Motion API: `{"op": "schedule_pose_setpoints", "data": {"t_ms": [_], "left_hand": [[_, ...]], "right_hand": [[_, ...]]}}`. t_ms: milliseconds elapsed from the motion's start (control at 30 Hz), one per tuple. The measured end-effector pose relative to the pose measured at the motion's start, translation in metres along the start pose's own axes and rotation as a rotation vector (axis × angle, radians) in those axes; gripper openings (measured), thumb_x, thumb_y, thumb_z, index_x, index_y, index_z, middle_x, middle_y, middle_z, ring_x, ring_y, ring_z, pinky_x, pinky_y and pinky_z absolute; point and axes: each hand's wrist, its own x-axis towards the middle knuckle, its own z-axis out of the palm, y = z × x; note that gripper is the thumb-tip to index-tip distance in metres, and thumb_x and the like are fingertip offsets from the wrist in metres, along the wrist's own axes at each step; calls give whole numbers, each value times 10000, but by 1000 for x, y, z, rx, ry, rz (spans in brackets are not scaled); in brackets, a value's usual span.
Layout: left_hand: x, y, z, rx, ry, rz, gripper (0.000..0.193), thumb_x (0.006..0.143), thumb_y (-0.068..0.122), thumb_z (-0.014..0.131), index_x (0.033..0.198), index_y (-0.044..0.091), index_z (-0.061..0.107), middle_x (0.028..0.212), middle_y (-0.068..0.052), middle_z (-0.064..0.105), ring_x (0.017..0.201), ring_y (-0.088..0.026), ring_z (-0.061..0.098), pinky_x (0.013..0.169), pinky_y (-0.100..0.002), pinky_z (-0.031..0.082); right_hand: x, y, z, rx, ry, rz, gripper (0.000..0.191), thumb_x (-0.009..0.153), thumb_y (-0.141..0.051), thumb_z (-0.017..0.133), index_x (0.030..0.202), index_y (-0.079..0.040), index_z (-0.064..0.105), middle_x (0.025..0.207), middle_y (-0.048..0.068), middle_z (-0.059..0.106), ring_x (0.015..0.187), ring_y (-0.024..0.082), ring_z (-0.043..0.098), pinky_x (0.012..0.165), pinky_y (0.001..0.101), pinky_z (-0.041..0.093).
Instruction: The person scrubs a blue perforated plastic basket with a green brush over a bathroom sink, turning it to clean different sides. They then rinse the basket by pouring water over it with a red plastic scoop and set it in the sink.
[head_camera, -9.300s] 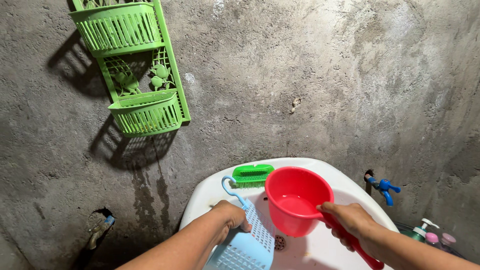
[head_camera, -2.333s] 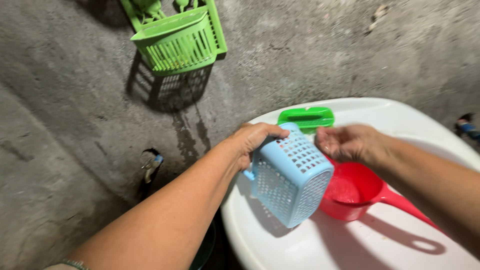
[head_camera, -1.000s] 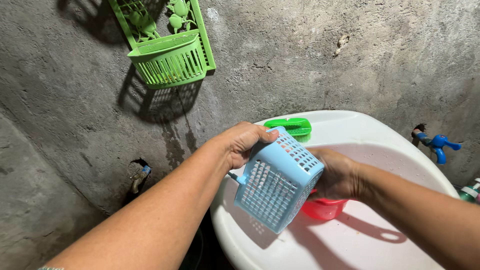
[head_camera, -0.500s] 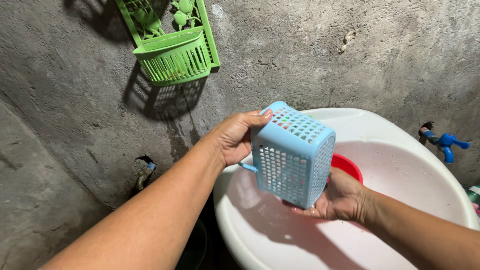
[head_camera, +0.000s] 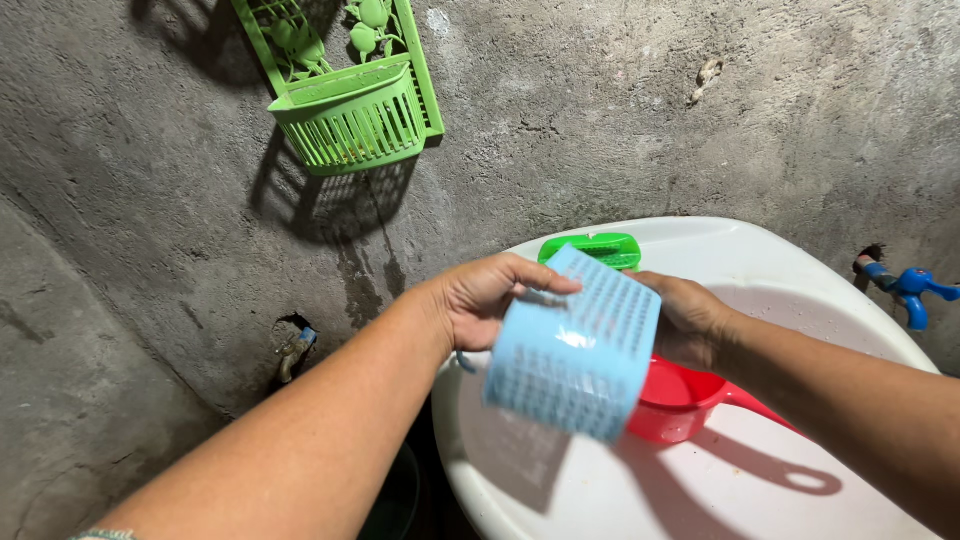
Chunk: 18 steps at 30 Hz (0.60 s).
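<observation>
Since half a second ago, you have tipped the basket (head_camera: 575, 345) from upright to slanted, its perforated face now blurred and turned toward the lens.

Head view: your left hand (head_camera: 490, 300) clamps the basket's near edge, thumb over the top; your right hand (head_camera: 690, 318) closes on its far side — both hands together on it, above the white basin (head_camera: 800, 290). Thin blue plastic, so likely light, fairly stiff and slick when wet; grip the rim or the handle loop, not the grid walls.

Behind it sits a red dipper (head_camera: 690, 400) inside the basin, a green brush (head_camera: 605, 245) on the rim. Rough grey concrete wall, a green rack (head_camera: 350, 115) hung on it, a blue tap (head_camera: 905, 290) at right.
</observation>
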Motion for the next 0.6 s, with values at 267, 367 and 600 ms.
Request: {"op": "schedule_pose_setpoints", "data": {"t_ms": [267, 367, 600], "left_hand": [[16, -34, -14, -73, -8, -4, 514, 858, -99, 648, 1361, -50, 552, 1256, -228, 669, 1125, -293, 696, 1044, -418, 557], [12, -33, -18, -86, -1, -9, 523, 853, -97, 650, 1363, -50, 549, 1264, -227, 669, 1137, -294, 694, 1046, -416, 558], [-7, -28, -23, -88, 1, 34, 577, 873, -85, 653, 1433, -40, 522, 1303, -219, 653, 1165, -291, 677, 1053, -414, 546]], "right_hand": [[36, 35, -32, -9, -13, 145, 366, 1005, -140, 489, 1252, 89, 633, 1185, 244, 731, 1109, 281, 695, 1039, 449, 554], [45, 46, -40, 209, 294, 380, 321, 1022, -116, 503, 1292, 4, 626, 1226, 199, 717, 1135, 288, 692, 1048, 492, 525], [56, 61, -55, 433, 672, 510, 194, 1037, -133, 497, 1212, -70, 553, 1144, 131, 637, 1062, 250, 617, 930, 456, 497]]}}
